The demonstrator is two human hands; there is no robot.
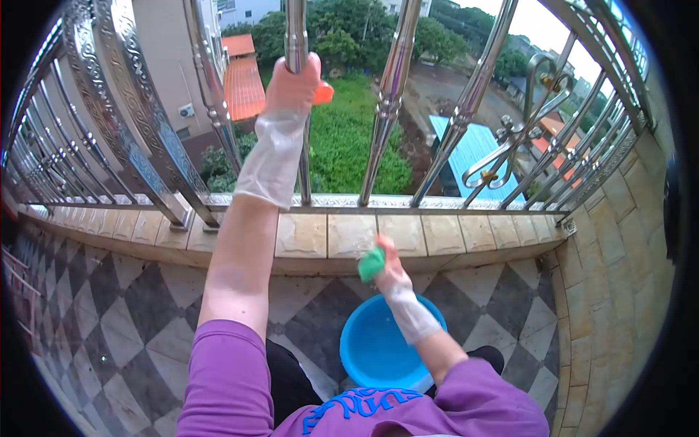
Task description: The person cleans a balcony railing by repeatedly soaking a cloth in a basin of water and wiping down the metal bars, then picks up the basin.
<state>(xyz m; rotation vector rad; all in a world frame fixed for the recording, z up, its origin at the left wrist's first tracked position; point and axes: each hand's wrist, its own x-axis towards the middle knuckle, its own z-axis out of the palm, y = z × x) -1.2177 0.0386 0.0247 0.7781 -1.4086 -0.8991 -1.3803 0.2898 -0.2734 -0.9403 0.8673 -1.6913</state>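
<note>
My left fingers [314,67] tight around a railing bar [296,33], right fingers [386,247] in a pinch on a green cloth [371,265].

Left hand [291,93] round railing bar [295,33]; right hand [390,266] holding green wad [371,265].

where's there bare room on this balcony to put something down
The checkered floor looks bare between the blue basin and the tiled wall on the right, and left of the left arm. It's crowded around the basin: legs flank it, and the right hand holds a green wad beyond its far rim.
</note>
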